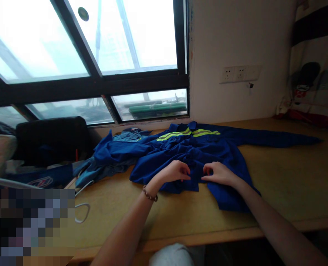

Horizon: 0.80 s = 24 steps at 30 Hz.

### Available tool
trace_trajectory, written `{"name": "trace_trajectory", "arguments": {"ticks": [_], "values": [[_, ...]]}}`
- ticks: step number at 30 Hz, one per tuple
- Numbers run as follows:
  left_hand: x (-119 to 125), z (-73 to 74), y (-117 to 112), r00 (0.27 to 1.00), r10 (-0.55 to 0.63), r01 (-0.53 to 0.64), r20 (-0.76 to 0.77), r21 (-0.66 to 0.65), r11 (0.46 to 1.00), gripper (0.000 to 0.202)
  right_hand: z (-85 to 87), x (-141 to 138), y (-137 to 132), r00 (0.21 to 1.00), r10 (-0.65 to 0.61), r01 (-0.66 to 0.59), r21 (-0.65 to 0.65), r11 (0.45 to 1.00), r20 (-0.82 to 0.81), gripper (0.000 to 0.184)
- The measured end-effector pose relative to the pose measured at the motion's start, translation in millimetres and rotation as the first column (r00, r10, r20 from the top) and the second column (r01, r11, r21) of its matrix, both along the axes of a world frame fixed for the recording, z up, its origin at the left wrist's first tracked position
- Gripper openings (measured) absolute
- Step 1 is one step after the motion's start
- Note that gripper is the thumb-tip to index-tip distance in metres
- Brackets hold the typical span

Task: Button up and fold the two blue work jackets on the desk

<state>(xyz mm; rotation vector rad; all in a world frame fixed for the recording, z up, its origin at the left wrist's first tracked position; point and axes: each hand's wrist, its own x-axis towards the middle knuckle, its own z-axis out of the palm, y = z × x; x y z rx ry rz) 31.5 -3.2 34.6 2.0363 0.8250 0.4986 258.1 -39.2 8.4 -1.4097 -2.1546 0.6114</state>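
A person's left hand (177, 172) and right hand (218, 173), close together but not touching, each pinch the front of a blue jacket (193, 147) with yellow-green stripes. It lies spread on a wooden worktop (288, 184) below a window (97, 44). More blue clothing (116, 155) lies crumpled against its left side, near a wire hanger (84, 214).

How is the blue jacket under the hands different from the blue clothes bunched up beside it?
The jacket lies spread on the table, one sleeve stretched out; the bunched clothes sit crumpled in a heap. The jacket is deep blue with yellow-green stripes; the bunched clothes mix deep and paler blue. The left hand and right hand pinch the jacket; neither touches the bunched clothes. Both are blue cloth on one table.
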Motion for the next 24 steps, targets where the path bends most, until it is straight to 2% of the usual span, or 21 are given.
{"name": "trace_trajectory", "arguments": {"ticks": [2, 4, 6, 10, 12, 14, 16, 17, 19, 21, 22, 24], "values": [[5, -15.6, 0, 0.996, -0.024, 0.027, -0.085, 0.036, 0.999, 0.017, 4.5, -9, -6, 0.997, 0.014, -0.026, 0.156, 0.987, 0.078, 0.018], [9, -26.3, 0, 0.991, 0.004, 0.012, -0.133, 0.12, 0.993, 0.019, 4.7, -17, -10, 0.991, 0.095, -0.114, 0.227, 0.967, 0.097, 0.016], [12, -30.0, 0, 0.984, 0.021, 0.012, -0.175, 0.188, 0.982, 0.022, 0.7, -24, -10, 0.985, 0.142, -0.16, 0.217, 0.963, 0.095, 0.015], [16, -25.3, -5, 0.962, 0.085, -0.018, -0.259, 0.251, 0.968, 0.02, -9.6, -28, -8, 0.99, 0.093, -0.109, 0.157, 0.982, 0.103, 0.012], [17, -23.1, -8, 0.962, 0.086, -0.023, -0.259, 0.238, 0.971, 0.014, -11.7, -27, -8, 0.99, 0.081, -0.097, 0.14, 0.985, 0.113, 0.013], [17, -23.3, -10, 0.972, 0.037, -0.006, -0.233, 0.134, 0.991, 0.01, -11.9, -25, -8, 0.989, 0.068, -0.085, 0.131, 0.988, 0.129, 0.018], [18, -25.3, -10, 0.984, -0.008, -0.006, -0.176, -0.076, 0.997, 0.01, -11.9, -24, -9, 0.991, 0.029, -0.046, 0.13, 0.99, 0.133, 0.018], [18, -26.5, -10, 0.99, -0.007, -0.021, -0.139, -0.202, 0.979, 0.011, -12.0, -23, -9, 0.993, 0.001, -0.016, 0.128, 0.992, 0.119, 0.016], [21, -28.4, -9, 0.996, 0.083, -0.094, -0.045, -0.425, 0.9, 0.017, -12.7, -23, -7, 0.998, -0.061, 0.058, 0.098, 0.993, 0.027, 0.007], [26, -29.2, -8, 0.962, 0.264, -0.178, 0.073, -0.569, 0.803, 0.022, -13.2, -23, -4, 0.975, -0.1, 0.099, -0.014, 0.995, -0.2, 0.006], [28, -29.3, -8, 0.926, 0.352, -0.195, 0.139, -0.62, 0.76, 0.023, -13.1, -23, -2, 0.927, -0.123, 0.093, -0.099, 0.991, -0.355, 0.012], [33, -29.8, -8, 0.841, 0.468, -0.165, 0.271, -0.695, 0.699, 0.023, -12.3, -23, 0, 0.745, -0.202, 0.029, -0.272, 0.962, -0.636, 0.025]]}}
